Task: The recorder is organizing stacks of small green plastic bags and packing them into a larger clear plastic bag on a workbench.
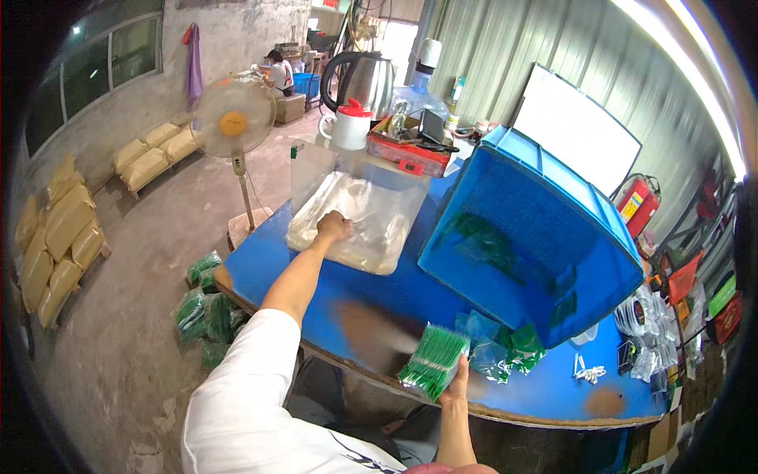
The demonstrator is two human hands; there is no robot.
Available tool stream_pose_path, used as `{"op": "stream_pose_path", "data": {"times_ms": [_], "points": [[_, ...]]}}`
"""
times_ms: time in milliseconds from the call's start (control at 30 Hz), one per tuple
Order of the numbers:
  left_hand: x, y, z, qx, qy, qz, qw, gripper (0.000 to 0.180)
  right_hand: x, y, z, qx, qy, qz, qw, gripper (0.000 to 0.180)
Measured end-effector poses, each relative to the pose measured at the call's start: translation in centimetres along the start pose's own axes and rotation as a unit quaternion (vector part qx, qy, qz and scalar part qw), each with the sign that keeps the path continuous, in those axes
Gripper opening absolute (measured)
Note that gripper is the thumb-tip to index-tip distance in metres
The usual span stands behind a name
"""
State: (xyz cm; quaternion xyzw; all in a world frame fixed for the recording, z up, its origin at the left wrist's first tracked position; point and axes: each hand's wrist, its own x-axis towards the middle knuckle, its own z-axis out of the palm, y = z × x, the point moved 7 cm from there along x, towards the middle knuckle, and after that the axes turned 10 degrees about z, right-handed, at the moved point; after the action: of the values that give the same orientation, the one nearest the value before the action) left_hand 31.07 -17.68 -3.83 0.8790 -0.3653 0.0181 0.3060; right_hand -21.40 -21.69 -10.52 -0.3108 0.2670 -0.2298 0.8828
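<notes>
Green bundle of thin sachets (433,362), fanned like a deck, gripped in right hand (456,385) at near edge of blue tabletop (379,288); fingers closed around bundle's lower end, thumb side hidden. More green packets (505,347) loose on tabletop just beyond bundle, spilling from mouth of big blue plastic crate (537,237) tipped onto its side; a few still visible inside crate.

Left hand (334,227) stretched far forward, well apart from bundle, fist curled and pressed knuckles-down on stack of clear plastic bags (355,221); whether pinching a bag cannot be told.

Judged progress: early to middle. One bundle gathered, no clear bag yet lifted or opened, loose packets waiting by crate.

Further out: white jug with red lid (347,126), steel kettle (365,79) and red tray of oddments (409,150) at far end of tabletop. Standing fan (234,122) on concrete floor at left, green filled bags (205,304) heaped below tabletop edge, tan sacks (59,237) along wall. Another person (278,73) seated far back. Red fire extinguisher (638,204) at right.
</notes>
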Motion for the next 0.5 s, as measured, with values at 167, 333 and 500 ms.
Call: {"op": "stream_pose_path", "data": {"times_ms": [167,333,500], "points": [[-0.9,2.0,0.0,0.003,-0.049,0.076,0.996,0.041,0.2,0.2,-0.1,0.005,-0.04,-0.019,0.999,0.075],[-0.7,1.7,0.1,0.053,-0.027,0.052,0.997,0.037,-0.2,0.9,-0.1,-0.009,-0.005,-0.005,1.0,0.073],[0.6,1.8,-5.3,0.188,0.135,0.141,0.963,0.035,-0.2,1.8,-0.6,-0.013,0.015,0.027,0.999,0.079]]}}
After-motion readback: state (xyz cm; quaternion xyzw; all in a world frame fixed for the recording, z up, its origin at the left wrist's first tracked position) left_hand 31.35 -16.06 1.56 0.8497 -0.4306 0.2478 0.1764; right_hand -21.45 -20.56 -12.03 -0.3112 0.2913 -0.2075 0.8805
